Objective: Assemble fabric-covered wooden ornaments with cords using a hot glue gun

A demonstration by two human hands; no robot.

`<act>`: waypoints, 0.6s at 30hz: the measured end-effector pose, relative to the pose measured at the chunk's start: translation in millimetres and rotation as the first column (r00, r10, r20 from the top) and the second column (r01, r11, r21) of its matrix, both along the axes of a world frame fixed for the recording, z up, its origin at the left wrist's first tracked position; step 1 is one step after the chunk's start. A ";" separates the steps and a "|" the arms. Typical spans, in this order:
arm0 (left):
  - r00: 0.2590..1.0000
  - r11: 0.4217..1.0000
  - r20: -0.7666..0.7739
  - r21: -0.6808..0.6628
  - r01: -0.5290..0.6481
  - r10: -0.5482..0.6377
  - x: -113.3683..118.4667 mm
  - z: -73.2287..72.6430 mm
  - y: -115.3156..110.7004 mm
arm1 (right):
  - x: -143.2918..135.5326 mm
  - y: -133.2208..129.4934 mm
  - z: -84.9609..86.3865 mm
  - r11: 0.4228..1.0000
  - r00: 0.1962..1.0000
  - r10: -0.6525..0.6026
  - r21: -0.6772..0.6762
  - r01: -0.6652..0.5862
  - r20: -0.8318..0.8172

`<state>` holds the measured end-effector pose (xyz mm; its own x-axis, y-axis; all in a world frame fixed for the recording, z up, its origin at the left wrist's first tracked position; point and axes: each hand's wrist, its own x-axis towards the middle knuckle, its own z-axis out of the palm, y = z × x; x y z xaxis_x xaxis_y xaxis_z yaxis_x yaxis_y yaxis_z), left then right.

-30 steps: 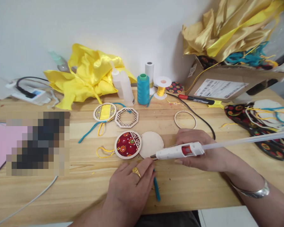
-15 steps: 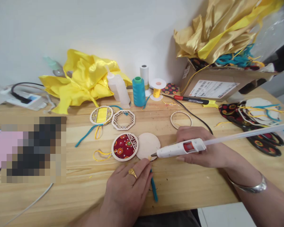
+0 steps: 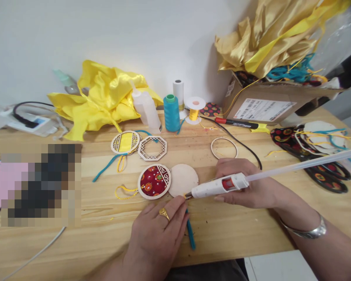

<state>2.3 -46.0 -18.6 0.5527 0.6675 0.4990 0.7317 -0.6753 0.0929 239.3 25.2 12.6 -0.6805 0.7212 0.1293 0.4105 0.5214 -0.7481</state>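
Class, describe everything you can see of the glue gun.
The glue gun has a white, plastic-looking body with a red part showing in an opening, and a dark nozzle. A long, translucent stick runs out of its back. Held in the right hand, it slopes down towards the left hand, nozzle at the lower edge of the pale disc; whether nozzle and disc touch is unclear.

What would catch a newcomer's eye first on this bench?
Probably the shiny yellow cloth heaped at the back left. Then the white glue gun in the right hand, its tip beside the left hand. A red patterned disc lies mid-picture, left of the pale disc.
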 end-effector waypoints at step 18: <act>1.000 1.000 0.001 -0.010 0.002 -0.002 -1.0 1.5 -0.4 | -1.2 -0.5 0.9 1.000 0.999 -0.026 -0.015 0.025 -0.021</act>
<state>1.3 -46.4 -17.2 0.5533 0.6712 0.4932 0.7304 -0.6756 0.1001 238.1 24.6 13.5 -0.6592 0.7402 0.1329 0.4071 0.4998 -0.7646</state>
